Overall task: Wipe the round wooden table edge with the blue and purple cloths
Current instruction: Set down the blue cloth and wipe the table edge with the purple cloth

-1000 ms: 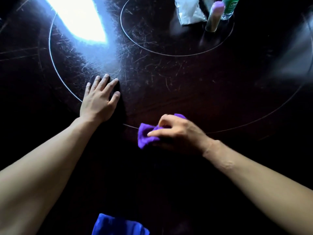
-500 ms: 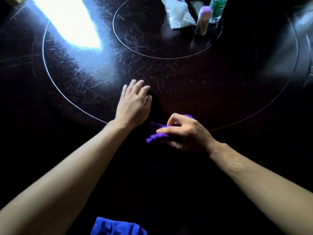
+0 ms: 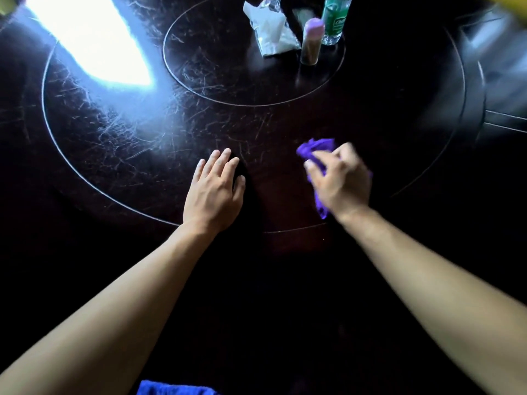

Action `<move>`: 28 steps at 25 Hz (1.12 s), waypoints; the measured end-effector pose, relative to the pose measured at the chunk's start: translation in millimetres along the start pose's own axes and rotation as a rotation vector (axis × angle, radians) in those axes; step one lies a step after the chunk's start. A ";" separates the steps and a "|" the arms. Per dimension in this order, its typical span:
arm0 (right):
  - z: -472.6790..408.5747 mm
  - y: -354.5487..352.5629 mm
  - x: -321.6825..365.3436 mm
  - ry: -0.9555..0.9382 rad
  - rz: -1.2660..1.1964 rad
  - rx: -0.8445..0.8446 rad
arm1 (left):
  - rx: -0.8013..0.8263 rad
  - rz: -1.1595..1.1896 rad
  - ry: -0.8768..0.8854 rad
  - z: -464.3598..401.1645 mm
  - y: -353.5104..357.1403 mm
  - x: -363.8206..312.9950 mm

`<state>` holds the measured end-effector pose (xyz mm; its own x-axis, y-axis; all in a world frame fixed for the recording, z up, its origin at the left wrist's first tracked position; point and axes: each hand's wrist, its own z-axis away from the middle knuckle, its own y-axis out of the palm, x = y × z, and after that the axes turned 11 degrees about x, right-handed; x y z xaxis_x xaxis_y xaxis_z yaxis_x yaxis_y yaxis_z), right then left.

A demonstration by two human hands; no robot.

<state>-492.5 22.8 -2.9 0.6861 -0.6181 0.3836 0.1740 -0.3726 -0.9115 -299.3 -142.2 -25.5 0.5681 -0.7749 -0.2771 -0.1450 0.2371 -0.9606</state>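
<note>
The round wooden table point(image 3: 285, 132) fills almost the whole frame. Its surface is very dark and shiny, with many fine scratches and two thin pale rings, a big one and a small one inside it near the top. A strong white reflection point(image 3: 85, 44) lies in the upper left of the frame.

The left hand point(image 3: 214, 192) is in the middle of the frame, a little left of center. It lies flat on the table with the palm down, the fingers straight and slightly spread, and it holds nothing.

The right hand point(image 3: 339, 181) is right of center, apart from the left hand. Its fingers are curled around the purple cloth point(image 3: 316, 151), which is bunched up. Part of the cloth sticks out above the fingers and another part hangs below the palm near the wrist. The hand is a little blurred. Both hands are inside the big ring, close to its lower arc.

The blue cloth point(image 3: 174, 388) is at the bottom edge of the frame, left of center, between the two forearms, and only its upper part is visible.

At the top of the frame, inside the small ring, stand a white crumpled packet point(image 3: 271, 32), a small bottle with a pink cap point(image 3: 310, 44) and a clear bottle with a green label point(image 3: 335, 21), all close together.
</note>
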 end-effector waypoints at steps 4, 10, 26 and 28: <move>69.2 11.3 48.7 -0.382 -0.069 0.154 | 0.004 0.006 0.014 -0.4 -3.6 6.0; 30.9 -25.8 -23.4 -0.505 -0.180 0.040 | 0.009 0.015 0.015 1.0 -5.5 13.8; 72.2 -29.6 16.6 -0.265 -0.343 0.046 | 0.003 0.027 0.012 1.0 -5.2 14.7; 9.0 -32.8 -16.2 -0.026 -0.196 -0.113 | -0.001 0.029 0.009 1.6 -4.4 12.5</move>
<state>-502.9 51.2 19.4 0.6654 -0.5089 0.5462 0.2266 -0.5595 -0.7973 -290.2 -152.1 -24.7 0.5566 -0.7728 -0.3049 -0.1624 0.2587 -0.9522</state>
